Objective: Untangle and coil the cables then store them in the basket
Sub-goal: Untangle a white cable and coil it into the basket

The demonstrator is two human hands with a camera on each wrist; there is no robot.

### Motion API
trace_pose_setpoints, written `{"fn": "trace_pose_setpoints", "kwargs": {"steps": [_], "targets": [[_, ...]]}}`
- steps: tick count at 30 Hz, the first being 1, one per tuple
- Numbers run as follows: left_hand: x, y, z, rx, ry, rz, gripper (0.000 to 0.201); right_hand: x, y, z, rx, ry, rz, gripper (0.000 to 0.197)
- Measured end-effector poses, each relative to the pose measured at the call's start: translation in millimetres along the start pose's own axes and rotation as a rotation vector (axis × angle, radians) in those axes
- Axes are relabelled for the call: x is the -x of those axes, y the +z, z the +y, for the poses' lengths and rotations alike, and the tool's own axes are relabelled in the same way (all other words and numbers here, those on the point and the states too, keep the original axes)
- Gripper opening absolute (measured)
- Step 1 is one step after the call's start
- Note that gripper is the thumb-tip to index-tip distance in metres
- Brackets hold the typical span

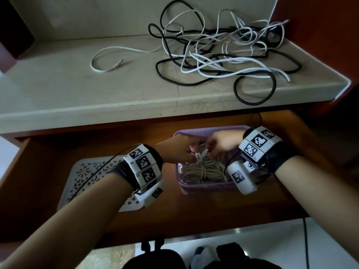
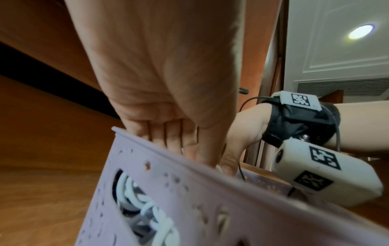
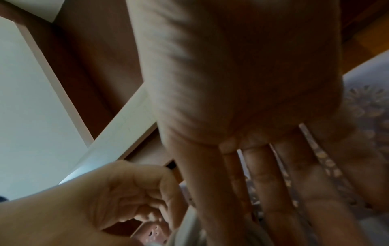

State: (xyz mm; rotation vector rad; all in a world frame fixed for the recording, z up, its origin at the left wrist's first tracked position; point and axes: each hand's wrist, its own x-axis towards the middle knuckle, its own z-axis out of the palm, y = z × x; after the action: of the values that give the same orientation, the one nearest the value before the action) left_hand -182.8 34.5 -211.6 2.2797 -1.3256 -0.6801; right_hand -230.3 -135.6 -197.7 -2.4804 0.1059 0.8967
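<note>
A lilac perforated basket [image 1: 206, 188] [image 2: 189, 208] stands on the brown shelf with coiled beige cables [image 1: 204, 171] in it. Through its handle hole, white and grey coils [image 2: 134, 196] show. My left hand [image 1: 180, 150] [image 2: 189, 149] [image 3: 136, 191] reaches over the rim with curled fingers and grips a small white cable coil [image 1: 200, 155]. My right hand [image 1: 219, 144] [image 3: 263, 183] reaches in from the other side, its straight spread fingers touching that coil; its fingertips are hidden. On the pale ledge above lies a tangle of black and white cables [image 1: 223, 53].
A white patterned lid or tray [image 1: 91, 171] lies on the shelf left of the basket. One white cable end [image 1: 118, 64] trails left across the ledge [image 1: 77, 90]. A black loop [image 1: 252, 98] hangs over the ledge's front edge. Dark bags sit on the floor below.
</note>
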Motion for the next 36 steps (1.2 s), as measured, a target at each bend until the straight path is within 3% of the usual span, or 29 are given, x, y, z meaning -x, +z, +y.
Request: {"fn": "trace_pose_setpoints", "kwargs": {"steps": [3,7,12,26,30,36], "targets": [[0.1,-4.1,-3.7,-0.072,-0.043,-0.023,0.017,-0.7,-3.8,2.4,-0.039,0.011,-0.022,0.017],[0.8,-9.9,-6.8,-0.116,-0.097,-0.001,0.013,-0.4,-2.5,6.0,-0.113,-0.027,0.066,0.013],[4.0,-5.8,-5.1,-0.195,-0.058,-0.008,0.027,0.8,0.8,4.6,-0.107,-0.033,0.109,0.018],[-1.3,4.1,-1.7,-0.327,-0.057,-0.024,0.035,-4.2,10.0,-3.0,-0.009,0.034,0.170,0.007],[2.1,-0.7,5.8,-0.343,-0.050,-0.031,0.034,-1.3,9.9,-4.9,0.055,0.018,0.183,0.014],[12.1,-23.4,20.6,-0.374,-0.088,0.134,0.019,8.3,1.8,-11.9,0.159,-0.032,0.364,0.009]]}}
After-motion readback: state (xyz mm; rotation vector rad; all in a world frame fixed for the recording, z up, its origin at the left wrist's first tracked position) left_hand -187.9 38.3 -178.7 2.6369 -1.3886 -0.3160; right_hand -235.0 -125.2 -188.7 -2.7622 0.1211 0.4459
